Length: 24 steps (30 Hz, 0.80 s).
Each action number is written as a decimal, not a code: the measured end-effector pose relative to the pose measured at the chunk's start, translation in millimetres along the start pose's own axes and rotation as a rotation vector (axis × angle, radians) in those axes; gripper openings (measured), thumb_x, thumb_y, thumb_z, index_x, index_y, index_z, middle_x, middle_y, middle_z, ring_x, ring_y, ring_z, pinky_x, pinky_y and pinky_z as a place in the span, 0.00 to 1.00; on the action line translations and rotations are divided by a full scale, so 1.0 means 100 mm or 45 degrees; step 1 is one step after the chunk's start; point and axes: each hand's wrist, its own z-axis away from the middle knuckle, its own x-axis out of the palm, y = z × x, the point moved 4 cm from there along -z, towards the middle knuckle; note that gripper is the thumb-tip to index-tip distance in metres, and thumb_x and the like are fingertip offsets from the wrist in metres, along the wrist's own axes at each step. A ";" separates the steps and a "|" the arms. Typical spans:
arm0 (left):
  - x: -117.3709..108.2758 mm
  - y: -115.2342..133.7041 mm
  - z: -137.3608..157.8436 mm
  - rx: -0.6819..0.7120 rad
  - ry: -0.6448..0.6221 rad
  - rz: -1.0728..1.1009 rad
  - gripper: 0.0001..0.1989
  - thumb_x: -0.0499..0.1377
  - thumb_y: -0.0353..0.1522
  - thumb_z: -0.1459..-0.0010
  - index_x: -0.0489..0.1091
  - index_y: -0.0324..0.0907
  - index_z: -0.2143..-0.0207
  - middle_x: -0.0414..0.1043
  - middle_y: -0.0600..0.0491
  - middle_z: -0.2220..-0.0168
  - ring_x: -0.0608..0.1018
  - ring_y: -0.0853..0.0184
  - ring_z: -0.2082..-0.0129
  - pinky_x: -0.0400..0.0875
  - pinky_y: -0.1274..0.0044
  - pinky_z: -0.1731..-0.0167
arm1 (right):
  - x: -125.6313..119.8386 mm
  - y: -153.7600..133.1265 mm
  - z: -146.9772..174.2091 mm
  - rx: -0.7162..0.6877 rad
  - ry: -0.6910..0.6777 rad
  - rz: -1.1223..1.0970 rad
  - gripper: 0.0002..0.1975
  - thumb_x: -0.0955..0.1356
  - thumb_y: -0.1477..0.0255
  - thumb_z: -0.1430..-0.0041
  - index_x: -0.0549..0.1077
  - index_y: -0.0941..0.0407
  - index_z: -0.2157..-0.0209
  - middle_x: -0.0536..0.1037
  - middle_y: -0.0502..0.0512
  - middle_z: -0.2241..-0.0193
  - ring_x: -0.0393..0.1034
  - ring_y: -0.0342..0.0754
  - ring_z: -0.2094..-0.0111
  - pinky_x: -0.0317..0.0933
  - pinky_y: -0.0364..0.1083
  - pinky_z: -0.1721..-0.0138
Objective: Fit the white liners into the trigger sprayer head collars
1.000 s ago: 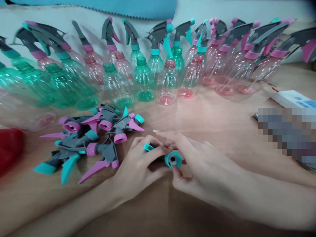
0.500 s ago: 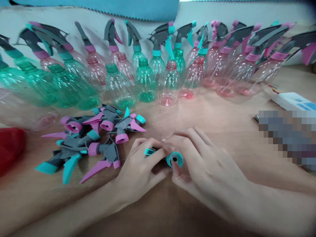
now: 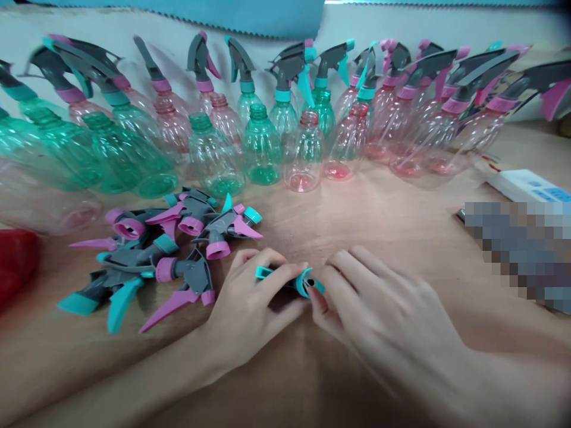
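Spray head (image 3: 302, 282), just one, held both-handed: left grip (image 3: 250, 297) wrapped round its body, right grip (image 3: 379, 309) pinching its teal collar (image 3: 303, 288). At least six loose heads (image 3: 196, 276) left of the grip on the tabletop (image 3: 303, 220), four pink collars showing. Two uncapped pink bottles (image 3: 304, 151) stand beyond.

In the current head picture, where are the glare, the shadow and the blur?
All in the head view: glare streaks on the bottles; dark shadow on the table below the left hand and right hand; the red object at the left edge looks soft; at right, a pixelated patch covers an object.
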 end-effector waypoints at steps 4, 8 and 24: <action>0.00 0.01 -0.01 -0.003 0.009 -0.016 0.07 0.57 0.32 0.41 0.70 0.42 0.60 0.70 0.52 0.66 0.74 0.65 0.65 0.65 0.71 0.62 | -0.03 -0.04 0.05 -0.051 0.028 -0.044 0.12 0.63 0.84 0.45 0.77 0.62 0.73 0.71 0.55 0.80 0.64 0.49 0.77 0.52 0.46 0.81; 0.01 0.02 0.00 0.010 0.016 -0.029 0.07 0.56 0.32 0.40 0.70 0.41 0.59 0.70 0.52 0.66 0.73 0.64 0.65 0.66 0.70 0.63 | -0.02 -0.04 0.06 -0.061 0.054 -0.071 0.12 0.63 0.85 0.46 0.77 0.62 0.74 0.71 0.56 0.80 0.63 0.50 0.76 0.52 0.46 0.81; 0.00 -0.07 0.03 -0.076 -0.021 0.029 0.08 0.61 0.34 0.42 0.68 0.45 0.60 0.68 0.54 0.64 0.70 0.64 0.62 0.64 0.70 0.61 | -0.02 0.50 -0.15 0.467 -0.410 -1.108 0.06 0.68 0.72 0.43 0.77 0.53 0.72 0.80 0.46 0.71 0.72 0.41 0.72 0.62 0.39 0.75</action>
